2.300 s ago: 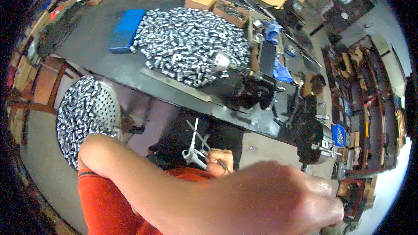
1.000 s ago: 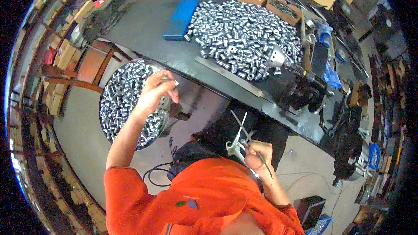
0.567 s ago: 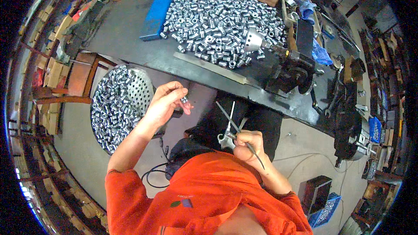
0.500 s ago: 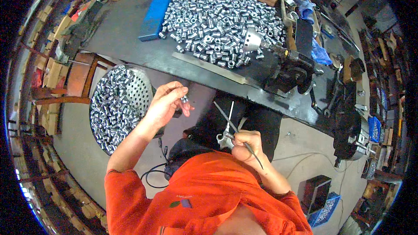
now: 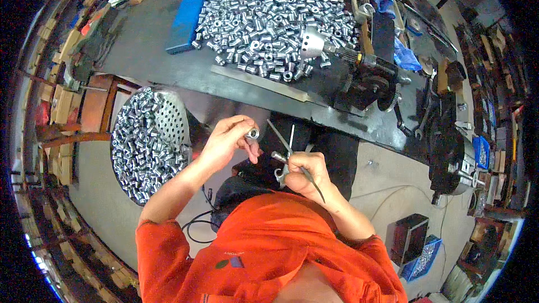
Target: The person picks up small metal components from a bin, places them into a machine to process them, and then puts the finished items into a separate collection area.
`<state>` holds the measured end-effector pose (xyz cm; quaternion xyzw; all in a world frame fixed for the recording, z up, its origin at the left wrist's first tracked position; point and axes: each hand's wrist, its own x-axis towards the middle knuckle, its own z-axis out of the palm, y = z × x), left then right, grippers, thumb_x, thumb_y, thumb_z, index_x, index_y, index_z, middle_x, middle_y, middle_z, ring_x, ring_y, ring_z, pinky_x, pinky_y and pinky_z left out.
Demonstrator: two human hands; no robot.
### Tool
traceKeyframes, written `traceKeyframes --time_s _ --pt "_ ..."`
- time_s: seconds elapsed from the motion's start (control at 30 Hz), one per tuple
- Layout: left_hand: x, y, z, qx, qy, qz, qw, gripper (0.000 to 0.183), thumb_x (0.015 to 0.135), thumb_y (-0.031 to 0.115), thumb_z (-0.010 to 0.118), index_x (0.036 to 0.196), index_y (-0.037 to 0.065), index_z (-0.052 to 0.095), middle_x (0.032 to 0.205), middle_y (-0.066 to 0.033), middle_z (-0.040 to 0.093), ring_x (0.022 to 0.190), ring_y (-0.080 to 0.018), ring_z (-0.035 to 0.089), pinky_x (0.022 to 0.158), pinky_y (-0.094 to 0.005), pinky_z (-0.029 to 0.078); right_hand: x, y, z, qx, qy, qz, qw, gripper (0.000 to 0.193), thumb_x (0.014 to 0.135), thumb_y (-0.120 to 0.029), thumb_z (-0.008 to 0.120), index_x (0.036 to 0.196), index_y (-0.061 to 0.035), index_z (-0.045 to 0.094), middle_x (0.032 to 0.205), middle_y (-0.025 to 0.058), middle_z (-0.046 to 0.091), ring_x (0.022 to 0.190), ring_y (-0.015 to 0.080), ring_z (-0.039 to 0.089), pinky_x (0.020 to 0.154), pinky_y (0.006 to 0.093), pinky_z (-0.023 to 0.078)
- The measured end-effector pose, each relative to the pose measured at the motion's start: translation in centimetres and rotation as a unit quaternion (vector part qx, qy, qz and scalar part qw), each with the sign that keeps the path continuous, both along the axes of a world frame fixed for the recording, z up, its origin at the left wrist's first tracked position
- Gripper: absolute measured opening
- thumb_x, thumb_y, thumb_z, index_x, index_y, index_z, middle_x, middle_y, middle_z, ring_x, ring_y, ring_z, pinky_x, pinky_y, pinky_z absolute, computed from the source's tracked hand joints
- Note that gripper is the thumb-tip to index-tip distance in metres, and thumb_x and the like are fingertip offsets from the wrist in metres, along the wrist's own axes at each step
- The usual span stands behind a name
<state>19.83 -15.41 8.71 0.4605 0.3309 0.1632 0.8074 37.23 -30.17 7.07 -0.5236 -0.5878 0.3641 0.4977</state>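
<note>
I see the left hand [image 5: 227, 141] pinching one bushing [image 5: 252, 134], left of the right hand [image 5: 306, 169]; bore faces up toward me, long axis foreshortened. Right hand grips a rod [image 5: 279, 136], slanting far-left to near-right. Judged mid-batch: loose bushings in basket [image 5: 172, 113], left, and pile [image 5: 281, 19], far; finished ones indistinguishable.
</note>
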Motion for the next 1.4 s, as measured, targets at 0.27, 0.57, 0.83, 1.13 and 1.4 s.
traceKeyframes --time_s 0.27,0.57,0.83,1.13,1.4 --pt "0.5 -1.2 0.5 0.173 0.039 -0.144 0.973 0.015 0.087 0.009 0.061 0.095 0.001 0.051 0.079 -0.0087 0.063 0.069 -0.0144 0.063 0.065 -0.0270 0.052 -0.4 0.3 -0.1 -0.054 -0.021 -0.026 0.998 0.025 0.062 -0.004 0.062 0.059 -0.0024 0.037 0.053 0.0128 0.037 0.045 0.0259 0.038 0.045 0.0365 0.032" --pt "1.8 -2.0 2.0 0.504 0.051 -0.195 0.840 0.016 0.077 0.005 0.067 0.091 0.002 0.059 0.084 -0.0049 0.063 0.083 -0.0145 0.062 0.071 -0.0290 0.049 -0.3 -0.2 -1.5 -0.052 -0.020 -0.038 0.998 0.024 0.062 -0.006 0.061 0.057 -0.0024 0.038 0.052 0.0129 0.040 0.046 0.0281 0.044 0.044 0.0369 0.035" --pt "1.9 -2.8 0.9 0.243 0.107 -0.160 0.951 0.015 0.083 0.012 0.066 0.091 0.001 0.060 0.072 -0.0037 0.061 0.058 -0.0087 0.058 0.051 -0.0230 0.048 -0.6 -0.5 -1.0 0.000 -0.075 -0.068 0.995 0.023 0.063 -0.005 0.062 0.058 -0.0036 0.040 0.054 0.0123 0.046 0.047 0.0306 0.049 0.045 0.0382 0.037" --pt "2.9 -4.9 -0.3 0.426 0.157 -0.064 0.889 0.015 0.083 0.015 0.062 0.083 0.001 0.059 0.054 -0.0092 0.055 0.047 -0.0106 0.056 0.042 -0.0289 0.040 -0.9 -0.7 -1.2 -0.022 -0.037 -0.059 0.997 0.024 0.067 -0.003 0.060 0.058 -0.0033 0.039 0.050 0.0080 0.040 0.044 0.0181 0.042 0.044 0.0338 0.035" --pt "3.6 -3.8 1.9 0.524 0.048 -0.247 0.814 0.014 0.082 0.014 0.062 0.091 0.005 0.056 0.076 -0.0145 0.061 0.067 -0.0337 0.062 0.056 -0.0400 0.048 -1.2 -2.2 -4.7 -0.086 0.232 -0.055 0.967 0.029 0.072 -0.025 0.060 0.058 -0.0051 0.044 0.056 -0.0033 0.043 0.053 0.0076 0.039 0.048 0.0281 0.030"
